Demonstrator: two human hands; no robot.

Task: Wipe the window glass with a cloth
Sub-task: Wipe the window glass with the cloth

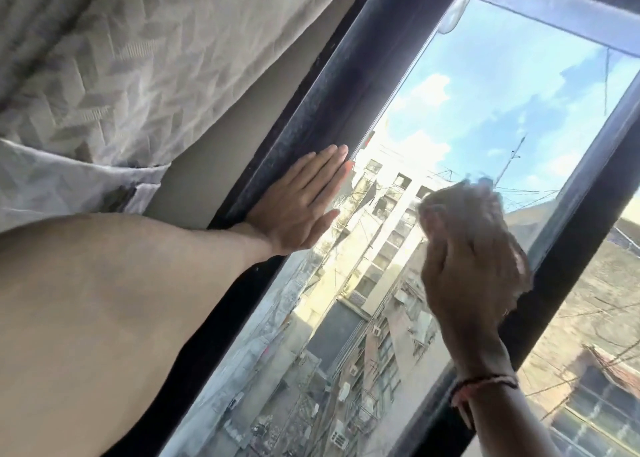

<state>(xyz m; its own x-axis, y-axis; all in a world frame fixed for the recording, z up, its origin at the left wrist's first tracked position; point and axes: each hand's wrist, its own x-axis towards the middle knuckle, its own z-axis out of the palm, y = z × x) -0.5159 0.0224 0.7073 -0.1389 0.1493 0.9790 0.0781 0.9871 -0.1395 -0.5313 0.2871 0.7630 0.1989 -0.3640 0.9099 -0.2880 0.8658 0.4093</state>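
Head view looked up along a tilted window, its dark frame (332,86) running diagonally from the lower middle to the upper right of the picture. The window glass (460,110) filled the centre and right, with sky in its upper part and sunlit buildings lower down.

At centre left, the left hand (298,203) lay flat with the fingers straight and close together, pointing toward the upper right. Its palm pressed where the frame's inner edge met the glass, the fingertips (341,153) reaching onto the pane; it was spread flat and gripped nothing. Its bare forearm stretched from the lower left of the picture up to the wrist.

To the right of centre, the right hand (464,276) was raised with its back toward the camera, fingers curled around a pale cloth (467,210). The cloth was bunched and blurred, pressed against the glass just above the hand, near the frame's dark right bar. A thin red thread bracelet (485,384) circled the right wrist at the lower right.

A pale patterned curtain (114,58) hung across the upper left of the picture, beside the frame.
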